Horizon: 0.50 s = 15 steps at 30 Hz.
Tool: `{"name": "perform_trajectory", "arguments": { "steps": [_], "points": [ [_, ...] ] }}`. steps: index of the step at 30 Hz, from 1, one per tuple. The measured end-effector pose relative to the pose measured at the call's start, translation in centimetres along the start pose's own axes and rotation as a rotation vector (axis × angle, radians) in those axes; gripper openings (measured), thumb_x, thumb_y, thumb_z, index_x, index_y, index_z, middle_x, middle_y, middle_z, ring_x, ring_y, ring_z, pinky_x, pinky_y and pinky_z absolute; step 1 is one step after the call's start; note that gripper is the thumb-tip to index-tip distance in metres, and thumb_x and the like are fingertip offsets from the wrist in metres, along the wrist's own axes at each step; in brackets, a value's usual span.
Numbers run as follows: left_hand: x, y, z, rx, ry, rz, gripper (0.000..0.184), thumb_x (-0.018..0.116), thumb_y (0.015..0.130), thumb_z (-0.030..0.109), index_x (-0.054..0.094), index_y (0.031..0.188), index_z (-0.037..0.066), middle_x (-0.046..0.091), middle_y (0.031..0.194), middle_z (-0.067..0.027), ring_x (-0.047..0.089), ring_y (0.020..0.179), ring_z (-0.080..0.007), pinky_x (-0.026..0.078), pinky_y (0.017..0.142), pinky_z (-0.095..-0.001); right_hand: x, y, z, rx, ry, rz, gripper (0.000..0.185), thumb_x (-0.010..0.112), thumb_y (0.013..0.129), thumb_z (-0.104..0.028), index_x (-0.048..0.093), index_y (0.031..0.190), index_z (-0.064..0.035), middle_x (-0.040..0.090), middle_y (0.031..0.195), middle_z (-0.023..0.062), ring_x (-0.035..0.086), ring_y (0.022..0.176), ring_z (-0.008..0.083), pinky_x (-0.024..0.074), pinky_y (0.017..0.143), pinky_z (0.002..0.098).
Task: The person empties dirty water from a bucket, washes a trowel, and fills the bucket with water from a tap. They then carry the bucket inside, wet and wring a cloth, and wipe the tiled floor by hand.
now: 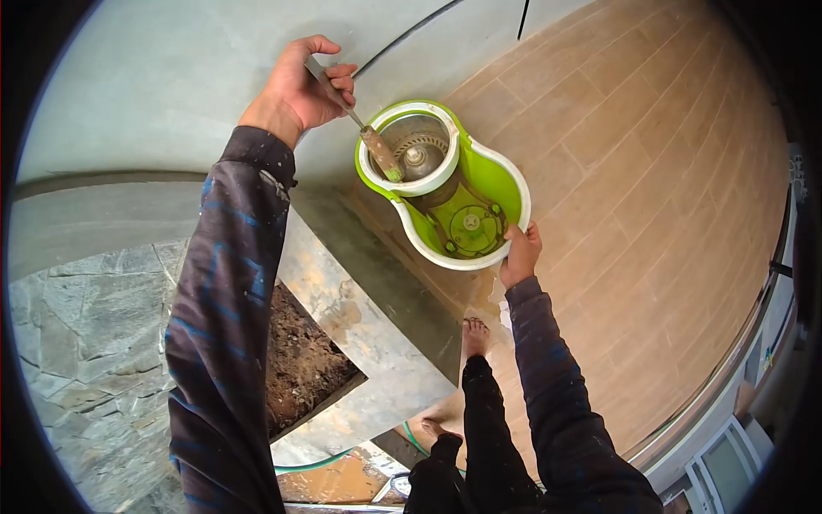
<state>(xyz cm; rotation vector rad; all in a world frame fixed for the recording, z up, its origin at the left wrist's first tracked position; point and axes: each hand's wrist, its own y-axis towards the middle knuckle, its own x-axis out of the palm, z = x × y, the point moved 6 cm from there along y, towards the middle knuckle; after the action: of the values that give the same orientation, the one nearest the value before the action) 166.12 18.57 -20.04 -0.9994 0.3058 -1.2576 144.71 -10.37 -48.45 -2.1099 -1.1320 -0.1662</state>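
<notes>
My left hand [310,86] is closed around the grey metal part of a slim tool [383,155], whose worn brown handle ends in green. That handle slants down over the metal spin basket [414,155] in the mop bucket; I cannot tell if it touches the basket. The bucket [519,182] is green with a white rim, and its open side shows a dirty green bottom with a round disc. My right hand [521,255] grips the rim at the near right end. The tool's exact kind is unclear.
A pale wall [197,77] with a black cable [402,36] rises behind the bucket. Tan tiles [634,214] cover the floor. To the left, a concrete ledge [342,300] borders a soil bed [304,364]. A green hose [317,463] lies near my bare feet [475,337].
</notes>
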Motion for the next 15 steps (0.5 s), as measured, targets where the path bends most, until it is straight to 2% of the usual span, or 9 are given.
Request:
{"name": "perform_trajectory", "arguments": {
  "steps": [8,11,15],
  "points": [
    [-0.1,0.2,0.4,0.029,0.003,-0.051,0.055,0.057,0.083,0.018,0.044,0.128,-0.011,0.038,0.073,0.0004,0.039,0.066,-0.0144,0.038,0.070,-0.0318,-1.6,1.1,0.9,0.012,0.072,0.002,0.021,0.055,0.074,0.009,0.055,0.091,-0.0049,0.061,0.082,0.0001,0.054,0.070,0.0084,0.0447,0.067,0.0238],
    [-1.1,0.5,0.2,0.008,-0.053,-0.164,0.050,0.055,0.087,0.019,0.046,0.128,-0.008,0.038,0.074,-0.0001,0.038,0.069,-0.0149,0.038,0.072,-0.0323,-1.2,1.7,0.4,-0.008,0.086,-0.009,0.021,0.055,0.075,0.009,0.055,0.091,-0.0047,0.061,0.082,0.0004,0.054,0.070,0.0084,0.0450,0.067,0.0237],
    [-2.2,0.1,-0.1,0.022,-0.127,-0.090,0.047,0.055,0.088,0.020,0.049,0.126,-0.007,0.038,0.075,-0.0003,0.038,0.069,-0.0150,0.038,0.072,-0.0321,-1.2,2.2,-0.4,-0.021,0.074,-0.063,0.022,0.055,0.076,0.010,0.055,0.093,-0.0042,0.062,0.084,0.0012,0.056,0.071,0.0087,0.0466,0.068,0.0242]
  ]
}}
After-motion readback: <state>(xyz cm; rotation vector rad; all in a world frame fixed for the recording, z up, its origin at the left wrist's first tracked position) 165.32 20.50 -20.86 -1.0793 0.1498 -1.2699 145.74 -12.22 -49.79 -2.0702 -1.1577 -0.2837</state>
